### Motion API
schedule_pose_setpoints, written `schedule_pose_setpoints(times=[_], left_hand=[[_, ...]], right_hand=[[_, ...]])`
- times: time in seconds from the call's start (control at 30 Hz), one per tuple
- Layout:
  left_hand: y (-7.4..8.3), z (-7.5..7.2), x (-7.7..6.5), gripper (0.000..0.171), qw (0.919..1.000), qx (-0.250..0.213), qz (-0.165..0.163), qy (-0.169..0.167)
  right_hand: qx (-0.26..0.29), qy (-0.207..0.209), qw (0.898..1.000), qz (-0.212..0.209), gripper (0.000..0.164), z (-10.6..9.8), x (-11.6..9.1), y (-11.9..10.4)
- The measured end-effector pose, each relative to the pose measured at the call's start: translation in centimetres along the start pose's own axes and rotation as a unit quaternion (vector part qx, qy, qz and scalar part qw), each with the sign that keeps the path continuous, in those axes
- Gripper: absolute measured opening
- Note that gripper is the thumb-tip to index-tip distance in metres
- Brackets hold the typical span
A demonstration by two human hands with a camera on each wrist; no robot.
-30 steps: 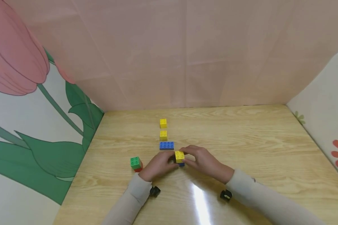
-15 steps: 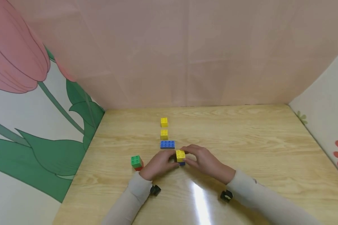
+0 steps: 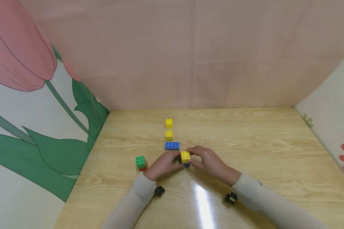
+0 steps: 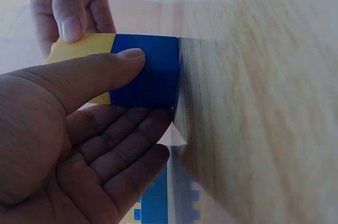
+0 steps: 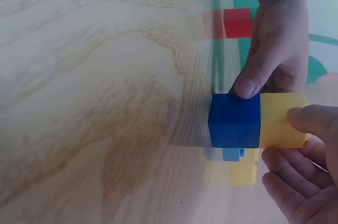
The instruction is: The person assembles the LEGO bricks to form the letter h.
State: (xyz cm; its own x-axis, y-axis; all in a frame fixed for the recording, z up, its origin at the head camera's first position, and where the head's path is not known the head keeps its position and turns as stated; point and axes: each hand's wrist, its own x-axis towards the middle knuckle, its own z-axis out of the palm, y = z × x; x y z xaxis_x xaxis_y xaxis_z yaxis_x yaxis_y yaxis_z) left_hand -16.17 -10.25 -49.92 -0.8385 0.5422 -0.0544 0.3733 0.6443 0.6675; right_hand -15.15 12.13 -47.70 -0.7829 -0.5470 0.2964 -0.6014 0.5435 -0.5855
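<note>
A yellow toy brick (image 3: pixel 185 157) sits flush on a dark blue toy brick (image 4: pixel 145 71), which stands on the tabletop. My left hand (image 3: pixel 167 164) pinches the blue brick between its thumb and fingers. From the other side my right hand (image 3: pixel 208 163) grips the yellow brick, with its thumb (image 5: pixel 311 121) on the near face. In both wrist views the two bricks meet without a visible gap. Just left of my left wrist stands a green brick (image 3: pixel 140 162) on top of a red brick (image 5: pixel 237 23).
Beyond my hands lies a wide blue brick (image 3: pixel 172 146). Behind it are two yellow bricks, a nearer one (image 3: pixel 168 135) and a farther one (image 3: pixel 168 123). A pink backdrop (image 3: pixel 195 57) rises at the back edge of the wooden table (image 3: pixel 246 133).
The head view has shifted slightly, so everything appears a little farther right and higher. Both hands keep the same hold on the stacked yellow and blue bricks.
</note>
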Motion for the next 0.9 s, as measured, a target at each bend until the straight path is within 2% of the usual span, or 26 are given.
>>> schedule_pose_setpoints(times=[0.3, 0.53, 0.73, 0.9], left_hand=[[0.1, 0.2, 0.1, 0.038, 0.9999, -0.01, 0.001, -0.004], [0.4, -0.4, -0.2, 0.039, 0.9999, 0.008, -0.009, -0.006], [1.5, -2.9, -1.3, 0.057, 0.9996, -0.001, -0.022, 0.019], [2.5, -5.8, -2.7, 0.06, 0.9974, 0.011, -0.039, 0.06]], right_hand=[[-0.003, -0.003, 1.0, 0.016, 0.035, 0.0, -0.2, -0.1], [0.014, -0.008, 0.999, 0.031, 0.036, 0.2, -0.2, -0.2], [0.012, -0.005, 1.0, 0.02, 0.046, -0.2, -0.4, -0.4], [0.006, 0.018, 1.0, 0.018, 0.053, -1.0, -0.3, -0.7]])
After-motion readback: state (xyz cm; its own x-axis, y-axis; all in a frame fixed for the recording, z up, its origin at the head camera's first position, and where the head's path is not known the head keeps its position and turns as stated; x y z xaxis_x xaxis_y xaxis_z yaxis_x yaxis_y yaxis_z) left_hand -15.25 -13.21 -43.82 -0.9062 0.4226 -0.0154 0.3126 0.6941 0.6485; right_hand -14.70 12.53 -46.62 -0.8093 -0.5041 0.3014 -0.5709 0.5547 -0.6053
